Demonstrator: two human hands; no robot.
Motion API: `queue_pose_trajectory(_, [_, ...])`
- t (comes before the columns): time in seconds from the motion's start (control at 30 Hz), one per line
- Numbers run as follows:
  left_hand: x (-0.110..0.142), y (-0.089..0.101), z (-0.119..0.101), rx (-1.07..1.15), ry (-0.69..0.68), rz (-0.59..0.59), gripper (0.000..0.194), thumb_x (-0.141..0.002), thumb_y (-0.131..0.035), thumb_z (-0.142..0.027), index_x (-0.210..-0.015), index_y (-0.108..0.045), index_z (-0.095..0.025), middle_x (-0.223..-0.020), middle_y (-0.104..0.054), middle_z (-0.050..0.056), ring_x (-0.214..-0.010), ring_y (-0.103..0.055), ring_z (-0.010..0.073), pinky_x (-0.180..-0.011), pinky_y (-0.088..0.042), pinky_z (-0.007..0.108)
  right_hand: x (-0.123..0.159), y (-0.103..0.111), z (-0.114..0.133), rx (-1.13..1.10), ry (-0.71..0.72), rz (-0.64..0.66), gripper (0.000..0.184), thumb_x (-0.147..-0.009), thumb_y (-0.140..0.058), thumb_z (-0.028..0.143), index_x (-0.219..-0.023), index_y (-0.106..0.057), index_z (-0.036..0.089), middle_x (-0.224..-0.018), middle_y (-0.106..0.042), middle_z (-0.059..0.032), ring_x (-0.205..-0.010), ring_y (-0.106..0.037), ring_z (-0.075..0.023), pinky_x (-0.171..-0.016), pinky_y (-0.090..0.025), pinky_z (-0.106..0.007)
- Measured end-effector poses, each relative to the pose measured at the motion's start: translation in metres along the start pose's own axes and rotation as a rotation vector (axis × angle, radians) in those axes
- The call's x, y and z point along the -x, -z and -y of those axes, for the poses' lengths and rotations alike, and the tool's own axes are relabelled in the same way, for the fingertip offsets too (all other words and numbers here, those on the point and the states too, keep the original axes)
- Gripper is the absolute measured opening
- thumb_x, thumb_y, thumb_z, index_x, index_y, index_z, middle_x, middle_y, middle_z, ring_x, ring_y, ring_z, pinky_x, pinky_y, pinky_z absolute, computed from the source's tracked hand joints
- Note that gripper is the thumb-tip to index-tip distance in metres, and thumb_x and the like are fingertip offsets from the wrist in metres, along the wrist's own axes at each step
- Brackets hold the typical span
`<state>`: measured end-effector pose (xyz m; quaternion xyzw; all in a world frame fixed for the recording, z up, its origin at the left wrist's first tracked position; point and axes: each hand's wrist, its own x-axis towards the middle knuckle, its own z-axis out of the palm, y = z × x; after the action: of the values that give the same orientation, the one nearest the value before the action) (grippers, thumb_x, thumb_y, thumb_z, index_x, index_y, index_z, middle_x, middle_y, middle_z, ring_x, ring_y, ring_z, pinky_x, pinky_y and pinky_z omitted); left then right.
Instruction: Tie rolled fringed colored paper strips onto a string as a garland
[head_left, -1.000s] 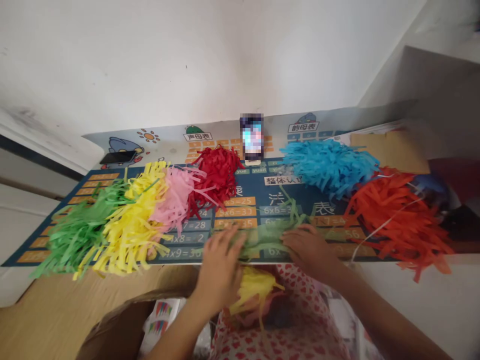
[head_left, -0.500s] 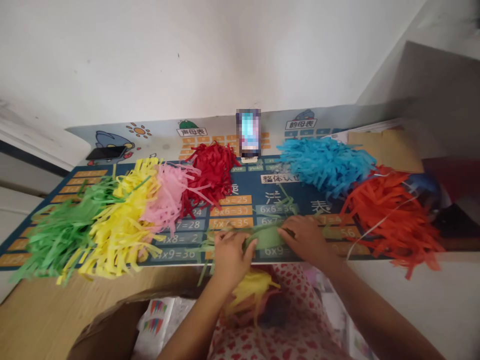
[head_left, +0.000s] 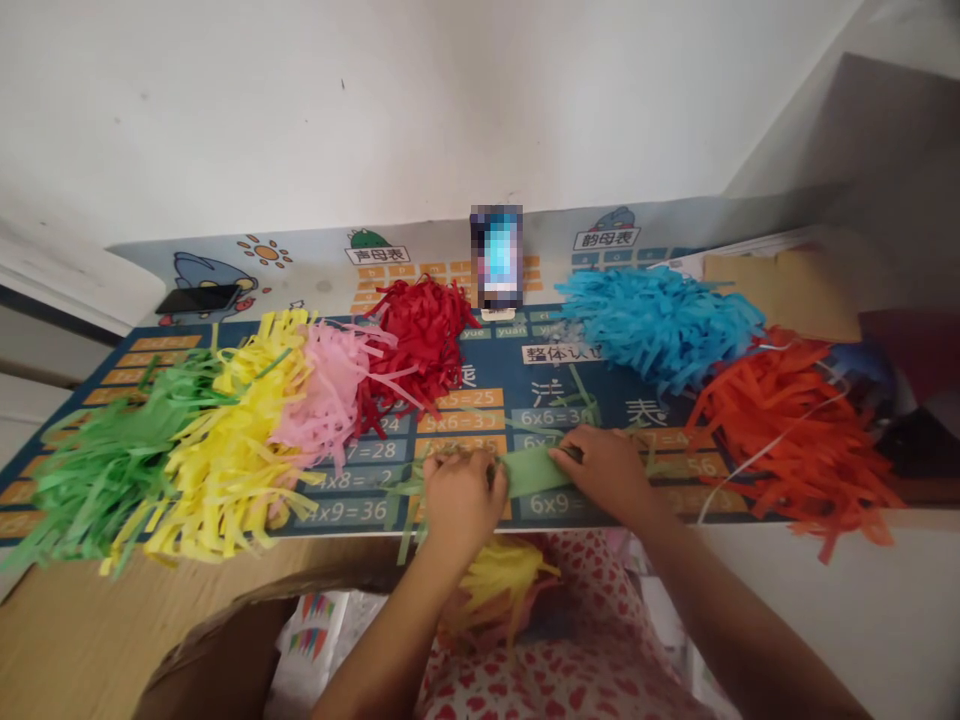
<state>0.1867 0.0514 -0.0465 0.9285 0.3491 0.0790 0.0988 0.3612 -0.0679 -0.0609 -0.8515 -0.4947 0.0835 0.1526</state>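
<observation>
A strip of light green tissue paper (head_left: 534, 472) with fringed ends lies low over the table's front edge, its uncut middle stretched between my hands. My left hand (head_left: 463, 492) is closed on the paper's left part, fringe spilling out to the left beneath it. My right hand (head_left: 604, 470) pinches the other part, thumb toward the middle; thin green strands show beyond it. Past my hands stand fringed paper bunches: red (head_left: 424, 345) and pink (head_left: 330, 390) to the left, blue (head_left: 660, 320) to the right.
Yellow (head_left: 232, 450) and green (head_left: 112, 460) bunches cover the table's left, an orange one (head_left: 802, 440) its right. A lit phone (head_left: 496, 258) stands at the back; a dark phone (head_left: 199, 300) lies back left. Yellow paper (head_left: 502, 575) rests on my lap beside an open cardboard box (head_left: 217, 650).
The green paper between my hands has gone from bunched and curved to flatter and more taut. Both hands remain in nearly the same place. The view has shifted slightly.
</observation>
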Motion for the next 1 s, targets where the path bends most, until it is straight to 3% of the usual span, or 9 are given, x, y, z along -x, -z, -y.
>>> queue_pose_trajectory(0.17, [-0.001, -0.001, -0.001, -0.028, 0.003, 0.015, 0.021, -0.089, -0.054, -0.033, -0.077, -0.066, -0.021, -0.07, -0.071, 0.005, -0.074, -0.065, 0.0225, -0.081, -0.033, 0.038, -0.001, -0.002, 0.0, 0.006, -0.004, -0.001, 0.025, -0.089, -0.061, 0.036, -0.07, -0.062, 0.02, -0.076, -0.066, -0.0016, -0.071, -0.059, -0.0175, -0.07, -0.03, -0.031])
queue_pose_trajectory(0.27, [0.0, -0.001, 0.003, -0.038, -0.043, -0.064, 0.014, -0.087, -0.057, -0.028, -0.091, -0.067, -0.02, -0.086, -0.073, 0.007, -0.085, -0.064, 0.0251, -0.084, -0.036, 0.04, 0.0, 0.0, 0.003, 0.005, -0.034, -0.007, 0.02, -0.088, -0.063, 0.034, -0.073, -0.062, 0.02, -0.077, -0.067, -0.0015, -0.073, -0.06, -0.0182, -0.071, -0.031, -0.032])
queue_pose_trajectory(0.37, [-0.004, 0.002, 0.013, -0.075, -0.308, -0.159, 0.022, -0.086, -0.057, -0.016, -0.107, -0.065, -0.018, -0.114, -0.068, 0.012, -0.105, -0.058, 0.0282, -0.09, -0.036, 0.042, 0.0, 0.005, 0.006, -0.006, -0.065, -0.047, 0.012, -0.087, -0.065, 0.031, -0.082, -0.063, 0.021, -0.082, -0.069, -0.0013, -0.079, -0.061, -0.0188, -0.073, -0.032, -0.032])
queue_pose_trajectory(0.47, [-0.013, 0.008, 0.021, -0.119, -0.705, -0.004, 0.02, -0.086, -0.054, -0.006, -0.093, -0.066, -0.02, -0.099, -0.069, 0.006, -0.097, -0.059, 0.0231, -0.091, -0.037, 0.038, -0.003, 0.015, 0.002, 0.055, -0.084, -0.075, 0.011, -0.088, -0.065, 0.031, -0.086, -0.062, 0.021, -0.088, -0.069, -0.0027, -0.085, -0.062, -0.0212, -0.077, -0.034, -0.034])
queue_pose_trajectory(0.57, [-0.016, 0.017, 0.021, -0.209, -0.818, 0.087, 0.019, -0.088, -0.052, -0.007, -0.087, -0.066, -0.02, -0.089, -0.068, 0.005, -0.088, -0.061, 0.022, -0.089, -0.038, 0.039, 0.002, 0.027, -0.002, 0.144, -0.091, -0.126, 0.01, -0.09, -0.06, 0.03, -0.091, -0.063, 0.02, -0.093, -0.068, -0.0063, -0.089, -0.061, -0.0241, -0.082, -0.035, -0.038])
queue_pose_trajectory(0.67, [-0.007, 0.025, 0.014, -0.258, -0.785, 0.045, 0.015, -0.087, -0.055, -0.012, -0.089, -0.068, -0.019, -0.087, -0.069, 0.007, -0.083, -0.062, 0.0237, -0.092, -0.036, 0.044, 0.019, 0.033, 0.0, 0.147, 0.119, -0.216, 0.013, -0.091, -0.054, 0.022, -0.1, -0.063, 0.02, -0.105, -0.068, -0.008, -0.097, -0.058, -0.0238, -0.093, -0.032, -0.043])
queue_pose_trajectory(0.8, [0.002, 0.027, 0.005, -0.267, -0.731, 0.048, 0.014, -0.086, -0.056, -0.019, -0.089, -0.07, -0.017, -0.086, -0.069, 0.009, -0.082, -0.064, 0.0256, -0.096, -0.035, 0.049, 0.037, 0.024, 0.003, 0.15, 0.618, -0.112, 0.012, -0.089, -0.053, 0.018, -0.095, -0.063, 0.02, -0.097, -0.068, -0.0046, -0.092, -0.056, -0.0201, -0.107, -0.023, -0.048])
queue_pose_trajectory(1.0, [0.003, 0.021, -0.001, -0.336, -0.662, 0.032, 0.019, -0.085, -0.053, -0.008, -0.088, -0.07, -0.015, -0.081, -0.069, 0.008, -0.079, -0.066, 0.0256, -0.101, -0.034, 0.053, 0.025, 0.012, -0.013, 0.271, 0.746, -0.083, 0.018, -0.094, -0.048, 0.016, -0.082, -0.061, 0.017, -0.081, -0.066, -0.0026, -0.076, -0.055, -0.0165, -0.105, -0.027, -0.043])
